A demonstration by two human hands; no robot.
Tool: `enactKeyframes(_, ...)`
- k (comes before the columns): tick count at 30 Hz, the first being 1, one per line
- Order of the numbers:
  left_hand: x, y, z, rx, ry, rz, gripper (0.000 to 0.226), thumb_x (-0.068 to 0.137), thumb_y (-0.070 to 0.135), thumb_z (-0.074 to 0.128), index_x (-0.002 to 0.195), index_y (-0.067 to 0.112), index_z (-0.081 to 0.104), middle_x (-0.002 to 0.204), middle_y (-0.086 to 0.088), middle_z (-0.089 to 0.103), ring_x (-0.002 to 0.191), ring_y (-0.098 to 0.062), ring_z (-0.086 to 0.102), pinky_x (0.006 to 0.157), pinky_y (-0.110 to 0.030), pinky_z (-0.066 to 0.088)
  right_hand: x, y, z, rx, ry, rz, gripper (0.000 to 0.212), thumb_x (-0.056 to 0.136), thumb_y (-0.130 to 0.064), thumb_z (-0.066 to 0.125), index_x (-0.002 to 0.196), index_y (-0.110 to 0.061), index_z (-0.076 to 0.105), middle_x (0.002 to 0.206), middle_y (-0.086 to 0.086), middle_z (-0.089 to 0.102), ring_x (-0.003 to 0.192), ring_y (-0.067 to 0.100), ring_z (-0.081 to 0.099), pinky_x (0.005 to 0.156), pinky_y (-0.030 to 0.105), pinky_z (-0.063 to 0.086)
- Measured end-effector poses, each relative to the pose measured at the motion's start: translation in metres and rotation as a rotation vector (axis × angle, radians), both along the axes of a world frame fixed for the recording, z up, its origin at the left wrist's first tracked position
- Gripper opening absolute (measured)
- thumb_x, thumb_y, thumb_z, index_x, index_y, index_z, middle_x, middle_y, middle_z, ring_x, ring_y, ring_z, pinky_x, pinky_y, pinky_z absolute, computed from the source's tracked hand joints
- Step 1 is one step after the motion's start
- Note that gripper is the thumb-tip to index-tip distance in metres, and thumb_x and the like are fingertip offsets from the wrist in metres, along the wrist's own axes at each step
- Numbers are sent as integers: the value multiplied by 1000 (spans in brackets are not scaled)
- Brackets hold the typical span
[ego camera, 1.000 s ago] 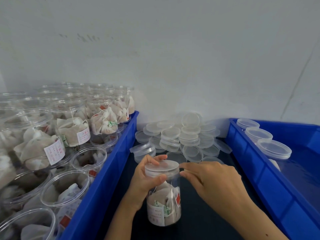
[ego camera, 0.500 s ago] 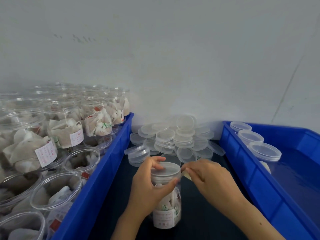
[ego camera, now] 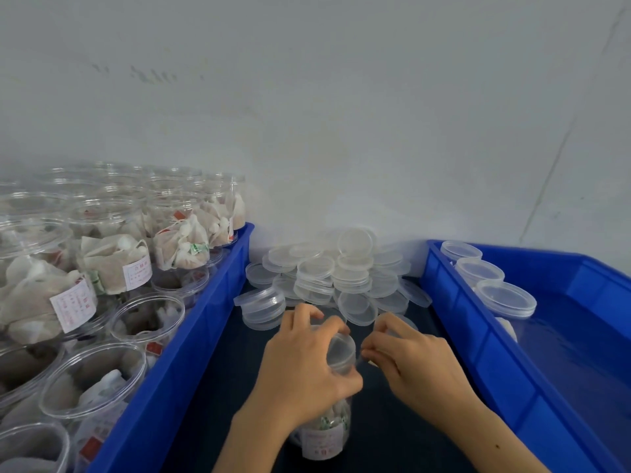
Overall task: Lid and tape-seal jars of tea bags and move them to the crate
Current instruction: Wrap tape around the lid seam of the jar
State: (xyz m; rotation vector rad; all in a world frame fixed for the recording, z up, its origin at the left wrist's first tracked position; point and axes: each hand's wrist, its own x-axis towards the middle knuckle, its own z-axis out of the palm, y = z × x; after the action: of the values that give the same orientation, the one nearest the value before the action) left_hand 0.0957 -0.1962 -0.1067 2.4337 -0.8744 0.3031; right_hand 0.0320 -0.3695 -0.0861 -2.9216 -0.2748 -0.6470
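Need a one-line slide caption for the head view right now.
Left hand grips lidded jar while right hand pinches tape at lid, between two blue crates.

Soft even light (edges warped)

Likely a packing workshop: blue crates [ego camera: 191, 339], stacked lids [ego camera: 341, 278].

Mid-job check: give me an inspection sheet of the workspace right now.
Surface: dark table between two blue crates.
Job's things: lidded jar upright at centre; left crate full of open jars; right crate holds three lidded jars.
Clutter: loose lids heaped by the wall.
Grippers: left hand grips the jar's lid; right hand pinches at its rim, tape unclear.
Cables: nothing seen.
Surroundings: bare white wall.
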Motion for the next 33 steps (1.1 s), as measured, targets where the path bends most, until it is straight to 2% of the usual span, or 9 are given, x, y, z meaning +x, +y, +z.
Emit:
enactKeyframes(3,-9,-11,-2,42,-3,34,53,72,64,59,116,44,38,121,10,43,113,-12,45,78,-27,33,-3,-6,-3,6,-28,22,2,86,-26,70,85,-27,72,88,-12,59,54,7,55,42,28,48)
enactKeyframes(6,-11,-17,-2,30,-68,86,49,77,69,53,116,42,39,116,12,52,104,-12,49,75,-28,34,-4,-13,-6,5,-59,16,9,87,-33,67,87,-27,74,88,-12,60,57,8,58,45,29,51)
enactKeyframes(8,-11,-17,-4,8,-81,90,47,78,69,51,115,43,40,116,15,52,103,-9,49,76,-27,35,-5,-16,-8,16,-78,23,19,88,-39,59,86,-27,74,87,-12,59,57,8,58,45,27,50)
enactKeyframes(13,-12,-10,-3,21,-121,76,50,81,70,47,122,43,39,121,15,51,105,-9,49,80,-24,35,-10,-14,-14,65,-162,61,26,91,-40,51,81,-27,71,85,-15,58,53,4,53,40,23,45)
enactKeyframes(17,-16,-19,-3,115,-160,72,62,78,63,50,130,32,39,125,12,50,110,-13,47,91,-27,38,-13,-14,-19,13,-114,69,28,91,-40,46,82,-26,68,87,-14,56,57,3,53,42,23,47)
enactKeyframes(21,-3,-6,2,170,-88,-108,79,75,60,60,143,31,31,134,16,46,118,-6,41,97,-18,31,-16,-17,-19,-66,-13,134,33,96,-41,40,94,-28,70,95,-12,57,66,3,56,49,21,48)
enactKeyframes(24,8,7,7,198,-66,-239,77,76,58,63,144,34,34,135,22,44,119,3,37,94,-7,24,-13,-13,-19,-52,23,150,34,97,-43,38,103,-30,69,101,-12,56,74,6,59,57,24,48)
enactKeyframes(27,13,9,9,188,-63,-298,71,77,56,64,140,32,41,134,22,46,120,5,38,101,-11,30,-7,-10,-16,-44,51,151,41,96,-49,31,109,-33,67,105,-14,55,81,8,60,65,30,51)
enactKeyframes(33,15,11,11,181,-43,-319,67,79,53,65,139,33,45,135,22,48,121,6,38,105,-19,34,-7,-4,-9,-137,-89,122,23,91,-36,50,87,-29,71,88,-11,60,62,7,59,42,24,45)
